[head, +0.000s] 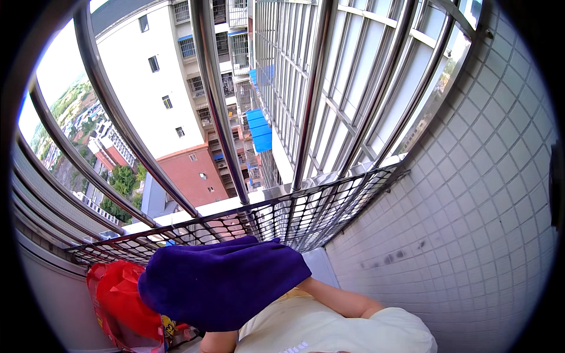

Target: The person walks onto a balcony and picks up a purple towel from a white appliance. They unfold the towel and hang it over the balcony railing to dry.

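Observation:
A dark purple cloth (220, 282) is spread over both my hands in front of my chest, and it hides them. My left and right forearms run under its edges, one from the lower middle and one from the right. Neither set of fingers shows, so their grip on the cloth cannot be seen. The cloth reaches up to the black plastic mesh (216, 231) at the foot of the window bars.
Upright metal bars (220, 110) stand ahead, with tall buildings far below beyond them. A red plastic bag (123, 295) sits at the lower left. A tiled wall (476, 198) closes the right side.

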Demonstrator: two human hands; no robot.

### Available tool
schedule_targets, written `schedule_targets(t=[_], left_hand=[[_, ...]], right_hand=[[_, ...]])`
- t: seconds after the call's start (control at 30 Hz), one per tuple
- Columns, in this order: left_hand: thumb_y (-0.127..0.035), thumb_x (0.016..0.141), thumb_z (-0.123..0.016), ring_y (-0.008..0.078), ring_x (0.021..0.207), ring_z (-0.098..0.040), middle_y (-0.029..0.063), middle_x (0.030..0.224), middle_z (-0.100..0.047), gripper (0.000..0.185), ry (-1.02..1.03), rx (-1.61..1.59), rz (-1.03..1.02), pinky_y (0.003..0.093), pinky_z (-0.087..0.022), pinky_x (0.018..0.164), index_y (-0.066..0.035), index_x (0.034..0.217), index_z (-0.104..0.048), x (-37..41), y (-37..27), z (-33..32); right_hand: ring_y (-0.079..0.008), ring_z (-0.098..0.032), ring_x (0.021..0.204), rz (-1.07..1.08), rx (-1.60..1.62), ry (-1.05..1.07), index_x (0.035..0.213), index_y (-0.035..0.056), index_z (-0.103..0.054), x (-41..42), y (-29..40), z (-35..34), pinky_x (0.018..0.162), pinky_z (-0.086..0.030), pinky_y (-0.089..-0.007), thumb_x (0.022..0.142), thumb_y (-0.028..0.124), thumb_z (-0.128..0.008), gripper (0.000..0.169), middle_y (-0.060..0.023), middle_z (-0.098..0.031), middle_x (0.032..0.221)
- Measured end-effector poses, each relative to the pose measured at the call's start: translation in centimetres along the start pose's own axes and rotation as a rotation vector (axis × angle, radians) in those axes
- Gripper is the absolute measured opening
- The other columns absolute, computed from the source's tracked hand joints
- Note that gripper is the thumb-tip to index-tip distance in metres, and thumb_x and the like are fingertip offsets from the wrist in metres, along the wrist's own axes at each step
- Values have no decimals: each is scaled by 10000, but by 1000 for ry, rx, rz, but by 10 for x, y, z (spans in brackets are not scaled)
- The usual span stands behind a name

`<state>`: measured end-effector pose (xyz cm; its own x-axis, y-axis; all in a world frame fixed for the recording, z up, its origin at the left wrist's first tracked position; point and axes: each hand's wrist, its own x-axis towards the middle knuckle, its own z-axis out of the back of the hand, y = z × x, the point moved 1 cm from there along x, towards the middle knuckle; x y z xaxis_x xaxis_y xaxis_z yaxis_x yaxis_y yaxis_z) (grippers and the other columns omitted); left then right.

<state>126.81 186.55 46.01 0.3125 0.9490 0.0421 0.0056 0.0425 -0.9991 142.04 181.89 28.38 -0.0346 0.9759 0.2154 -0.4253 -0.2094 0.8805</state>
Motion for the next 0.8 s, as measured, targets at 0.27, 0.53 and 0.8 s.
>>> schedule_targets(t=[0.27, 0.53, 0.8], left_hand=[[-208, 875, -540, 258, 959, -571, 135, 1020, -607, 223, -98, 27, -52, 406, -451, 803, -23, 985, -597, 2, -26, 39], [-197, 880, -533, 253, 952, -579, 134, 1023, -612, 217, -115, 80, -103, 405, -463, 791, -14, 977, -598, 10, -47, 59], [-185, 885, -527, 248, 946, -587, 134, 1026, -617, 212, -38, 241, -186, 403, -475, 779, -5, 969, -599, 16, -56, 47]], right_hand=[[-257, -570, 1048, -19, 70, -289, 1126, 72, -598, -1, -32, 40, 931, -444, -360, 847, 199, -613, 307, -114, -611, 1132], [-230, -632, 804, 138, 333, -499, 851, 46, -667, -10, 2, 107, 727, -501, -338, 802, 125, -600, 114, -101, -666, 853], [-218, -596, 869, 18, -541, -847, 910, 42, -618, 1, 153, 224, 824, -467, -325, 857, 167, -533, 161, -68, -615, 874]])
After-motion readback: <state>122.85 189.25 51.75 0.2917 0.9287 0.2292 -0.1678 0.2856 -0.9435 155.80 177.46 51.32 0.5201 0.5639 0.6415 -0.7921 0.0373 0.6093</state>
